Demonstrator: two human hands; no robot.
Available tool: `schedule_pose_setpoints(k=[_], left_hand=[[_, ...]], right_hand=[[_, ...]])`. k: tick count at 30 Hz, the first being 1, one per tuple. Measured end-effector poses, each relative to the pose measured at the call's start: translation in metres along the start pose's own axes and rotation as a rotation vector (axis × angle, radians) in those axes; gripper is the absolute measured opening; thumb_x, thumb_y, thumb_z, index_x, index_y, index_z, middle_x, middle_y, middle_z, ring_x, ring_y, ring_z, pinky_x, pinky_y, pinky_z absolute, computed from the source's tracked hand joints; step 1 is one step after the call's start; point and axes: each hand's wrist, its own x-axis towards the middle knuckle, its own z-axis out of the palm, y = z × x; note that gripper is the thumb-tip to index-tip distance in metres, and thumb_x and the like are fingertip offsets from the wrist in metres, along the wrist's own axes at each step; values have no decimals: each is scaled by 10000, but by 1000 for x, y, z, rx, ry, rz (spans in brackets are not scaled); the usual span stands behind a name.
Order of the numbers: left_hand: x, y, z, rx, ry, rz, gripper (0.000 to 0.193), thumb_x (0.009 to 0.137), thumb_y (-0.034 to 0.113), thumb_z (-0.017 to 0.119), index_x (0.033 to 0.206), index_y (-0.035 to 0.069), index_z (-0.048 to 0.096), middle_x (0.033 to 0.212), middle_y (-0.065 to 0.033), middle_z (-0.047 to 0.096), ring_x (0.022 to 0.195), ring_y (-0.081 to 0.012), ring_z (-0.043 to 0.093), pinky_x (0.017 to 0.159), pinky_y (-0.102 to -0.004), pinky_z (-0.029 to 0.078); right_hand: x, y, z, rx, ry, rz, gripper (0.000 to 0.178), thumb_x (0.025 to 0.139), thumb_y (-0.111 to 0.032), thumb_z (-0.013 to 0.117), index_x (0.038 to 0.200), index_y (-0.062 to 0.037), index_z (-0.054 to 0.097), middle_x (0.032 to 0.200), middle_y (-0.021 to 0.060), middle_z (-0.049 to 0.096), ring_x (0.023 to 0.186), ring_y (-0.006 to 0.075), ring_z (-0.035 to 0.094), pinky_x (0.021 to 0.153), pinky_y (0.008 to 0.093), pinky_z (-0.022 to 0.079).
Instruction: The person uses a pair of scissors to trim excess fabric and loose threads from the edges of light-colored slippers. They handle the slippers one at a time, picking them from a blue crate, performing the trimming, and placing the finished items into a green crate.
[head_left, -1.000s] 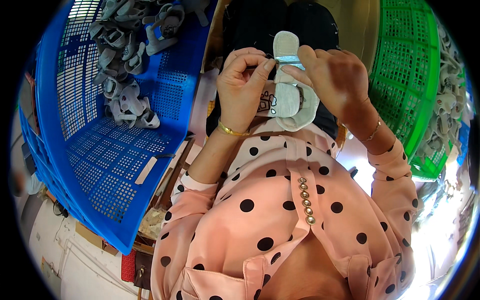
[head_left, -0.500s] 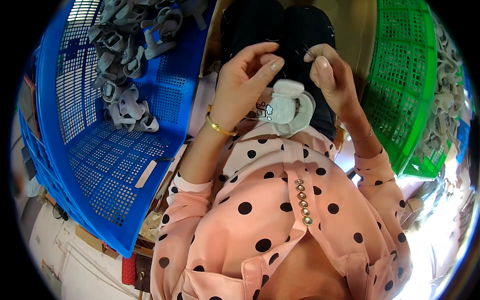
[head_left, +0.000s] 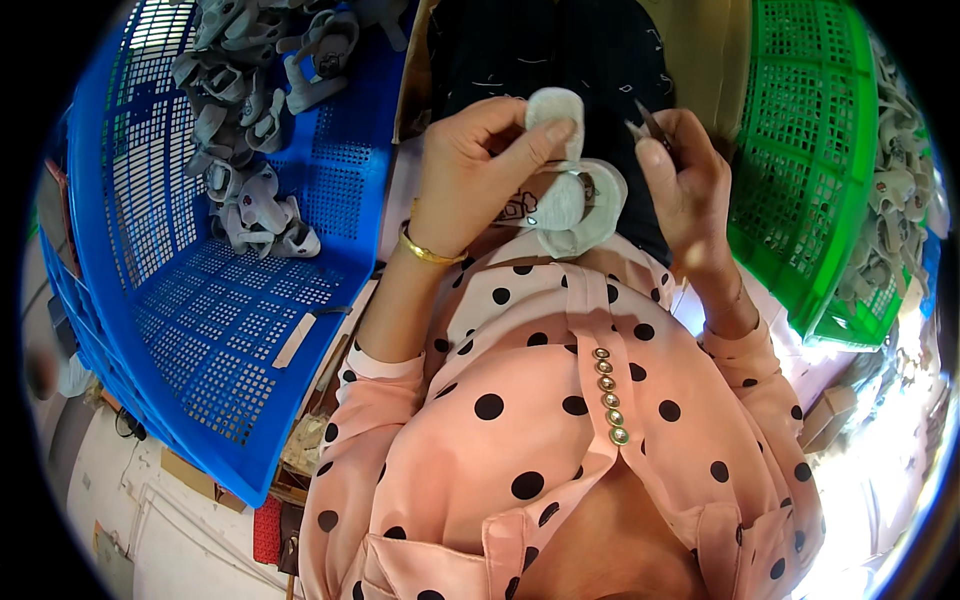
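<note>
A pale grey fabric shoe upper with a dark outlined print lies in my lap, against the pink blouse. My left hand is closed on its rounded tab, thumb on top, and holds that tab raised. To the right, apart from the upper, my right hand is closed round small metal thread snips. Their two pointed tips stick out toward the left, a little apart. The palm hides the rest of the snips.
On the left stands a blue perforated basket with a pile of grey shoe uppers in it. A green perforated basket stands close on the right, with more grey uppers beyond its wall. Brown cardboard lies behind my dark-clothed legs.
My left hand has taken hold of the tab and lifted it upright. My right hand has moved slightly right and down, and the snips' tips now show clearly.
</note>
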Motion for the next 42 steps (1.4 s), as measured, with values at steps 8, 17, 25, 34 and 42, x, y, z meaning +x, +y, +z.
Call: schedule_pose_setpoints(k=[8, 17, 25, 34, 42], left_hand=[[-14, 13, 2, -338, 67, -283, 188, 884, 190, 701, 830, 12, 729, 697, -50, 675, 588, -63, 610, 533, -187, 494], [-28, 7, 8, -463, 97, -301, 186, 891, 173, 685, 819, 4, 714, 705, -61, 670, 597, -107, 649, 538, -209, 523], [-31, 5, 6, -519, 53, -336, 217, 922, 179, 636, 917, -30, 694, 814, -116, 704, 646, -141, 678, 573, -229, 552], [-34, 5, 10, -567, 70, -362, 242, 929, 204, 625, 918, -28, 690, 807, -111, 704, 655, -141, 685, 576, -233, 562], [-35, 7, 10, -522, 73, -362, 229, 926, 195, 631, 900, -23, 697, 795, -113, 703, 643, -143, 676, 577, -232, 545]], right_hand=[[-7, -22, 0, -421, 7, -321, 351, 758, -340, 782, 816, -78, 556, 586, 38, 527, 506, 214, 535, 459, 311, 431], [-6, -27, -1, -517, -41, -368, 379, 782, -356, 760, 753, -87, 494, 588, 50, 491, 493, 223, 516, 446, 327, 409], [-9, -25, 5, -346, -71, -242, 350, 822, -344, 730, 791, -67, 519, 579, 64, 538, 503, 249, 553, 459, 328, 429], [1, -20, -13, -534, -123, -441, 384, 834, -383, 710, 734, -88, 485, 529, 62, 496, 458, 246, 523, 416, 329, 400], [5, -21, -13, -605, -163, -481, 437, 820, -431, 700, 677, -103, 448, 498, 58, 465, 441, 258, 505, 403, 341, 384]])
